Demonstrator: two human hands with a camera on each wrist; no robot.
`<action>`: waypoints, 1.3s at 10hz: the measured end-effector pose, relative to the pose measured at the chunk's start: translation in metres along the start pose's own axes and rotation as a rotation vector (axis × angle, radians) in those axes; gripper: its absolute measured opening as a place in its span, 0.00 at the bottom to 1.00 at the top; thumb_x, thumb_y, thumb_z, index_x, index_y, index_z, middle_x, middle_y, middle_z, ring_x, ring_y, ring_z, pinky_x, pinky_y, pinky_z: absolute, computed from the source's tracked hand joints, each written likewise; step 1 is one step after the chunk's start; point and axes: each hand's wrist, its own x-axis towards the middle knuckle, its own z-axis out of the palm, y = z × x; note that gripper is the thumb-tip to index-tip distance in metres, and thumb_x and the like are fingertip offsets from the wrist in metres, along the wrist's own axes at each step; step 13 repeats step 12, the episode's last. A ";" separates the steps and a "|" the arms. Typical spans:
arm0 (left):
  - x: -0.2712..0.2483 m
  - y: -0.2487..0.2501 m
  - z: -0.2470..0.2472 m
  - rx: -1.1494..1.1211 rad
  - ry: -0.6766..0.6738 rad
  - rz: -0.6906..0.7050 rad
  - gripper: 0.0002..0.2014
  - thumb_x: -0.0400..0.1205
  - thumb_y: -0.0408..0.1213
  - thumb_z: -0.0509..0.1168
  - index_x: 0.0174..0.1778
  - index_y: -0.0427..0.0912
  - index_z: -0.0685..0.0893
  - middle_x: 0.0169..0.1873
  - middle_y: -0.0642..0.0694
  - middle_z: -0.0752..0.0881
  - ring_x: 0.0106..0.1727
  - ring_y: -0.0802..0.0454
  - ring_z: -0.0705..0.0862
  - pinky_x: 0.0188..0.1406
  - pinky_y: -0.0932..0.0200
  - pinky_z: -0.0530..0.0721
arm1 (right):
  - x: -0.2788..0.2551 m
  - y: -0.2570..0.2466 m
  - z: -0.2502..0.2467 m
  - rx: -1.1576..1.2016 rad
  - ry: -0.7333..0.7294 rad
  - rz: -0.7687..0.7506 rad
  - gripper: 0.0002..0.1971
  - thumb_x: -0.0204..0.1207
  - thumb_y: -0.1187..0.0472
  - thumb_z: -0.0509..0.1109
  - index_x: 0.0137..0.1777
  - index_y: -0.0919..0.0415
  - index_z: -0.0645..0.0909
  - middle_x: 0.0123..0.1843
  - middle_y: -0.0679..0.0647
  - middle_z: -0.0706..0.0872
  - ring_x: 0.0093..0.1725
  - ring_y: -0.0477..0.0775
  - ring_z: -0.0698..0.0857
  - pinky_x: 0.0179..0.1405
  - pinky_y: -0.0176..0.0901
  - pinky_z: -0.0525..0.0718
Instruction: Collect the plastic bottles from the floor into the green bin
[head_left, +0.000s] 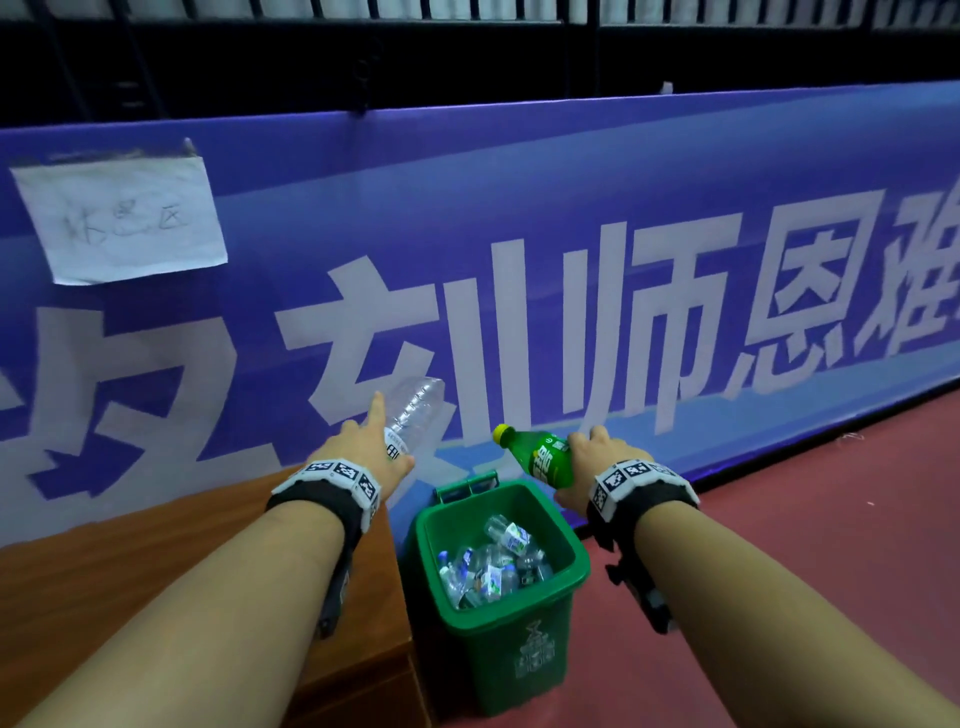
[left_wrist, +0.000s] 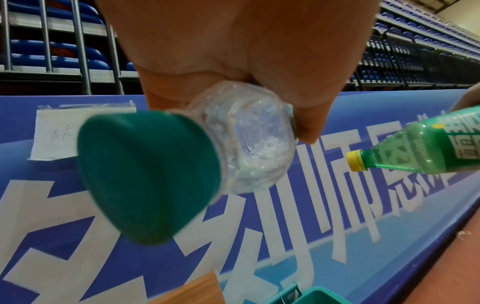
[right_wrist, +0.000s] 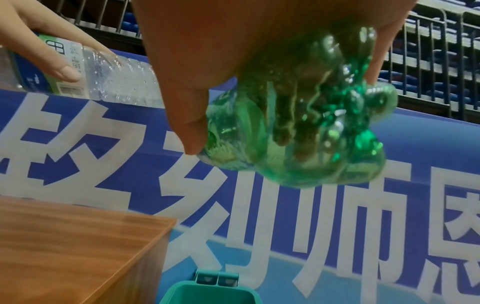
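In the head view the left hand (head_left: 371, 449) covers the neck end of the clear ribbed plastic bottle (head_left: 415, 410), and the right hand (head_left: 592, 462) hides the base of the green plastic soda bottle (head_left: 545, 457). The handwriting on the white paper sheet (head_left: 122, 215) taped to the blue banner (head_left: 519, 218) is too faint to read. The small crushed bottles (head_left: 493, 566) inside the green plastic bin (head_left: 498, 639) overlap, so their number cannot be told. In the left wrist view the dark green cap (left_wrist: 145, 176) is blurred.

Green bin (head_left: 566, 558) mouth open above; wooden cabinet (head_left: 156, 525) flanks left.
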 end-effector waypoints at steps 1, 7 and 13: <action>0.048 0.017 0.013 -0.027 0.018 -0.068 0.47 0.80 0.60 0.62 0.86 0.52 0.39 0.77 0.36 0.67 0.71 0.35 0.76 0.63 0.40 0.82 | 0.058 0.010 0.008 -0.005 -0.013 -0.019 0.31 0.73 0.44 0.73 0.71 0.55 0.68 0.63 0.56 0.72 0.60 0.62 0.81 0.46 0.53 0.79; 0.300 0.046 0.169 -0.190 -0.286 -0.177 0.48 0.73 0.49 0.74 0.79 0.42 0.48 0.66 0.31 0.75 0.55 0.36 0.84 0.50 0.51 0.84 | 0.309 -0.009 0.094 -0.070 -0.230 -0.042 0.29 0.76 0.36 0.66 0.69 0.54 0.71 0.60 0.55 0.84 0.57 0.62 0.85 0.49 0.52 0.82; 0.355 0.098 0.175 -0.162 -0.259 -0.406 0.62 0.68 0.71 0.69 0.75 0.68 0.20 0.84 0.37 0.35 0.84 0.28 0.50 0.77 0.29 0.64 | 0.465 0.000 0.113 0.117 -0.171 -0.423 0.42 0.82 0.31 0.52 0.87 0.45 0.34 0.87 0.53 0.29 0.87 0.62 0.43 0.83 0.65 0.53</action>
